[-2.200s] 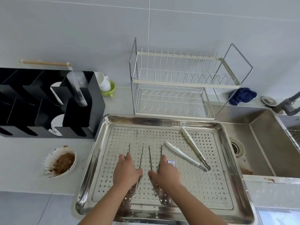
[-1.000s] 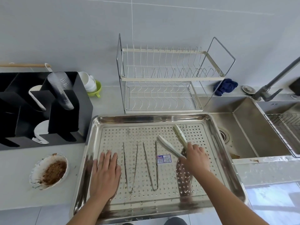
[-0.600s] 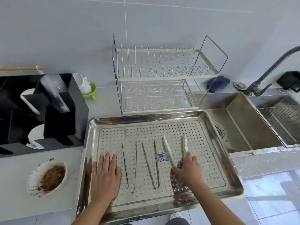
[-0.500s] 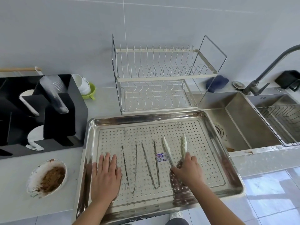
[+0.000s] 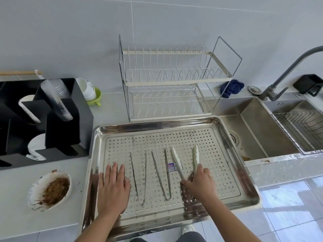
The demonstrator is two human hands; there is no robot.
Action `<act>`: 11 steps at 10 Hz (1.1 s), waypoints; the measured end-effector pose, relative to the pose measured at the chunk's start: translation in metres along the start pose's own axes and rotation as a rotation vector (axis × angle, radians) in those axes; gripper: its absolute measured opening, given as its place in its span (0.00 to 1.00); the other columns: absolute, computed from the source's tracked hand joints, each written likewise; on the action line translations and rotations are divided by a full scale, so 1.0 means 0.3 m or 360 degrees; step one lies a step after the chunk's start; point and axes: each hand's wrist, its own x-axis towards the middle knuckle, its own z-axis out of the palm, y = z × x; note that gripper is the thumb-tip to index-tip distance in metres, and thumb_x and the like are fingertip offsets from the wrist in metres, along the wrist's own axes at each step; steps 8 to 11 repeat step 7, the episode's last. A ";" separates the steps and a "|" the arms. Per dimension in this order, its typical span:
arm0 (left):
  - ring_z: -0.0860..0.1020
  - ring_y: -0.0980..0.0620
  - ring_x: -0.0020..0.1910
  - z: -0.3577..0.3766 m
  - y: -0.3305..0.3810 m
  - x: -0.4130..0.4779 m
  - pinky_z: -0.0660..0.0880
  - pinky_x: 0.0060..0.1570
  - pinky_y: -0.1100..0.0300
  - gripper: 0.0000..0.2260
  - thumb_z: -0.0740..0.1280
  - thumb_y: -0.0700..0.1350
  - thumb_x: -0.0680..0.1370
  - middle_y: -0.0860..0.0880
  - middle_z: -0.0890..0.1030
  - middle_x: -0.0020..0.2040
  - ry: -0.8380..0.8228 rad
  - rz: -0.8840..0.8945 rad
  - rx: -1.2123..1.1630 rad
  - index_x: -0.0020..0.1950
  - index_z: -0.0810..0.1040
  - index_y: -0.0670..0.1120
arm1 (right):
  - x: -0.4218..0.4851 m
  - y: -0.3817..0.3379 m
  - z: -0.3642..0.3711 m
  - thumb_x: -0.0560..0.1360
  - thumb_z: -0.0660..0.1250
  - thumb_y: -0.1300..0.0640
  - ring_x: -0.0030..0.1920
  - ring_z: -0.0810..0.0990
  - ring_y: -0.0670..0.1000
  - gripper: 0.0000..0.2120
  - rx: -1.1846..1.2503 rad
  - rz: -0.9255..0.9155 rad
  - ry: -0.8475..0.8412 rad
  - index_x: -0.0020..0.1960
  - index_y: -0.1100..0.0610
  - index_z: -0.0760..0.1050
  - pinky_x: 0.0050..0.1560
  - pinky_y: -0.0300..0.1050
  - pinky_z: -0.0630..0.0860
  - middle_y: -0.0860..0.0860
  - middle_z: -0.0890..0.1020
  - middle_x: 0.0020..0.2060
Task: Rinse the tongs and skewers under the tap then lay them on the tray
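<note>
My right hand (image 5: pixel 201 185) pinches the white tongs (image 5: pixel 176 159) at their hinge end, inside the tray (image 5: pixel 157 126). My left hand (image 5: pixel 113 187) lies flat there, fingers straight, beside the two skewers (image 5: pixel 144 172). I'd lay the tongs parallel, clear of the skewers.

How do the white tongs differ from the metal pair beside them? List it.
The white tongs have broad, scalloped arms; the metal pair has thin ones. The white tongs are off-white; the metal pair is bare grey. The right hand grips the white tongs' joined end; the metal pair lies untouched. Both lie on the tray, open ends away from the person.
</note>
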 end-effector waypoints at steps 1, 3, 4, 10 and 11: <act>0.63 0.39 0.78 -0.001 0.001 -0.001 0.60 0.76 0.37 0.29 0.47 0.57 0.82 0.40 0.67 0.78 0.0018 -0.0003 -0.0003 0.77 0.68 0.44 | 0.000 0.001 -0.001 0.70 0.73 0.32 0.66 0.76 0.56 0.54 0.0025 0.0026 -0.0026 0.81 0.61 0.51 0.64 0.49 0.76 0.59 0.70 0.71; 0.64 0.39 0.78 -0.004 0.002 0.002 0.59 0.76 0.38 0.29 0.49 0.57 0.81 0.40 0.69 0.77 0.0044 -0.0007 -0.0050 0.76 0.70 0.43 | -0.005 0.031 -0.026 0.70 0.67 0.26 0.70 0.74 0.59 0.56 0.0093 0.0043 0.0000 0.82 0.59 0.50 0.66 0.53 0.75 0.59 0.67 0.74; 0.68 0.39 0.75 -0.008 0.007 0.017 0.61 0.75 0.38 0.25 0.59 0.53 0.81 0.40 0.72 0.74 0.0119 -0.0046 -0.0103 0.74 0.73 0.42 | 0.013 0.033 -0.057 0.77 0.66 0.35 0.66 0.76 0.56 0.42 0.0103 -0.0027 0.0105 0.80 0.57 0.57 0.63 0.52 0.76 0.56 0.72 0.71; 0.75 0.49 0.63 -0.212 0.077 0.134 0.80 0.50 0.55 0.31 0.63 0.53 0.80 0.44 0.69 0.73 -0.0012 -0.0182 -0.0088 0.80 0.57 0.47 | 0.108 -0.023 -0.254 0.81 0.66 0.49 0.64 0.79 0.52 0.21 0.0197 -0.0399 0.0226 0.72 0.54 0.73 0.63 0.51 0.78 0.51 0.78 0.67; 0.75 0.49 0.63 -0.212 0.077 0.134 0.80 0.50 0.55 0.31 0.63 0.53 0.80 0.44 0.69 0.73 -0.0012 -0.0182 -0.0088 0.80 0.57 0.47 | 0.108 -0.023 -0.254 0.81 0.66 0.49 0.64 0.79 0.52 0.21 0.0197 -0.0399 0.0226 0.72 0.54 0.73 0.63 0.51 0.78 0.51 0.78 0.67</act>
